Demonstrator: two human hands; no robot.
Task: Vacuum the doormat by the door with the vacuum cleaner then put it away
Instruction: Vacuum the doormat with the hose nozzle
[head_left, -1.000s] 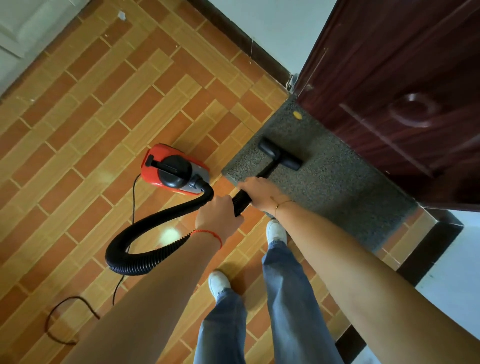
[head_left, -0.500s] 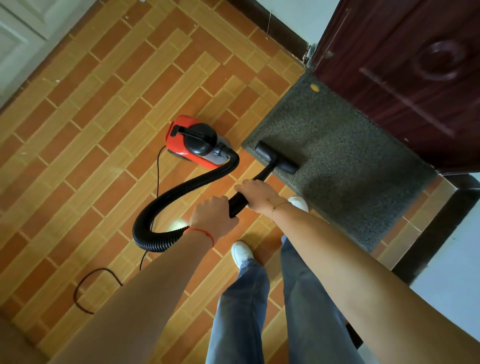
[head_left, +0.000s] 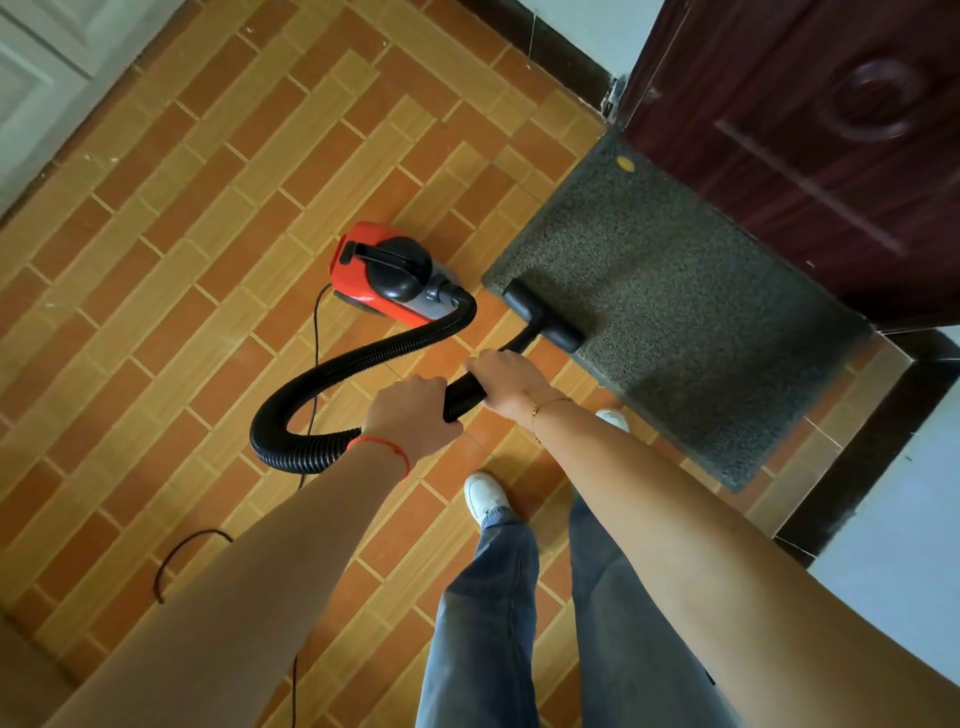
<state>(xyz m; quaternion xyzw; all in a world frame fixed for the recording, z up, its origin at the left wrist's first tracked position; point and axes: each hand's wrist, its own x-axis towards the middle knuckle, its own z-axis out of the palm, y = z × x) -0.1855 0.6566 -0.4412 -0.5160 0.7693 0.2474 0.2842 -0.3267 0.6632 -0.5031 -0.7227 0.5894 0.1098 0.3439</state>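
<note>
A grey speckled doormat (head_left: 670, 291) lies on the tiled floor against a dark red door (head_left: 810, 135). The black vacuum nozzle (head_left: 543, 322) rests on the mat's near left edge. Both hands hold the black tube behind it: my right hand (head_left: 506, 382) grips it closer to the nozzle, my left hand (head_left: 410, 415) grips it where the ribbed hose (head_left: 322, 374) begins. The hose loops left and back to the red canister vacuum (head_left: 387, 275), which stands on the floor just left of the mat. A small yellow speck (head_left: 625, 164) lies at the mat's far corner.
The vacuum's black power cord (head_left: 315, 332) trails from the canister towards me and curls on the floor at the lower left. My feet in white shoes (head_left: 483, 496) stand by the mat's near edge. A white door (head_left: 36, 67) is at the upper left.
The nozzle has slid back from the middle of the mat to its near left edge. Both hands kept their grip and drew back with it.
</note>
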